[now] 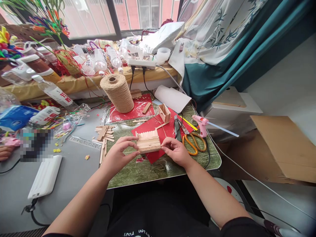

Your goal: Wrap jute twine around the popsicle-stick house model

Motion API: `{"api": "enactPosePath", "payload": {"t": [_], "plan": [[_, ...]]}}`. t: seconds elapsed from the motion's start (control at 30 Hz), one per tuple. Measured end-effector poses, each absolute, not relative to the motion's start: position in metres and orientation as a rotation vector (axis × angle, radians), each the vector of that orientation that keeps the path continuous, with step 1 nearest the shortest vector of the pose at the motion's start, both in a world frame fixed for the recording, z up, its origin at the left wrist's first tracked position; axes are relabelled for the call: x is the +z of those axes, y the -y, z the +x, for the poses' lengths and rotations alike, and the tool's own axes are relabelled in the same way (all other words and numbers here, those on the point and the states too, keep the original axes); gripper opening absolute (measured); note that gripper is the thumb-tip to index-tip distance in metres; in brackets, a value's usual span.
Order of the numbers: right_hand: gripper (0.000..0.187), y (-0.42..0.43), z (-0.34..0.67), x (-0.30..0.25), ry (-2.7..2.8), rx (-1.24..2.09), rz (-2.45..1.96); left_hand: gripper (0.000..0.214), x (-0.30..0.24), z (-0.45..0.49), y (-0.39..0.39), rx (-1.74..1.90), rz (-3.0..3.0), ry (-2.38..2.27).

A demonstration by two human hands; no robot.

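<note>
A small model made of popsicle sticks (148, 142) sits low over the front of the green wood-patterned table, partly above red paper (153, 158). My left hand (120, 152) grips its left edge between thumb and fingers. At the opposite edge, the thumb and forefinger of my right hand (175, 151) pinch the model's lower right corner; a tiny piece between them cannot be made out. Just behind stands a little open wooden box (164, 113). Loose popsicle sticks (105, 134) lie in a pile left of my left hand. Orange-handled scissors (194, 144) rest right of my right hand.
A pink hot glue gun (201, 124) stands at the table's right edge, its cable trailing right. Behind are a twine spool (118, 93) and a rolled white sheet (172, 98). Pliers (177, 127) lie near the scissors. Another person's hand (6, 152) shows at far left.
</note>
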State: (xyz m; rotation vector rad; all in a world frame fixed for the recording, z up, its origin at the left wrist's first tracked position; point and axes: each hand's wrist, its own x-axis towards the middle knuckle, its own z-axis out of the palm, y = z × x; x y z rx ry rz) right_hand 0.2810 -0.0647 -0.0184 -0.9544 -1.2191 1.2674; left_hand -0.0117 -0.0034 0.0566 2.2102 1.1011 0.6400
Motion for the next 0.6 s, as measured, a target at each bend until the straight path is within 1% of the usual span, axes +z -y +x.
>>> {"api": "enactPosePath", "payload": {"t": [0.4,0.6], "plan": [[0.019,0.0646,0.2808,-0.0158,1.259,1.210,-0.980,0.008,0.0643,-0.0092,-0.0005,0.556,2.241,-1.090],[0.025,0.0633,0.2817,-0.0191,1.271,1.169,-1.008,0.012,0.0589,-0.0121,0.0039,0.586,2.232,-1.125]]}}
